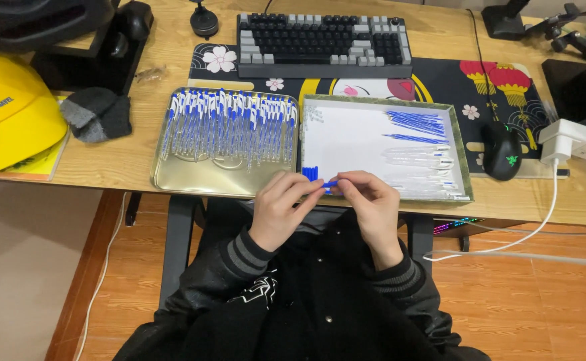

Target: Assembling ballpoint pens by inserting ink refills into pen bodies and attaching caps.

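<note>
My left hand [281, 208] and my right hand [370, 204] meet at the desk's front edge, fingertips pinching a small blue pen part [331, 184] between them. Just behind sits a white-lined tray [346, 137] holding blue refills [416, 124], clear pen barrels [418, 160] and a few blue caps [310, 172]. To its left a gold metal tray [192, 177] carries a row of several assembled blue-and-clear pens [229, 124].
A keyboard [323, 39] and patterned desk mat [440, 80] lie behind the trays. A black mouse [503, 151], white power strip [583, 142] and its cable are at right. A yellow cap [9, 110] and grey cloth [99, 113] are at left.
</note>
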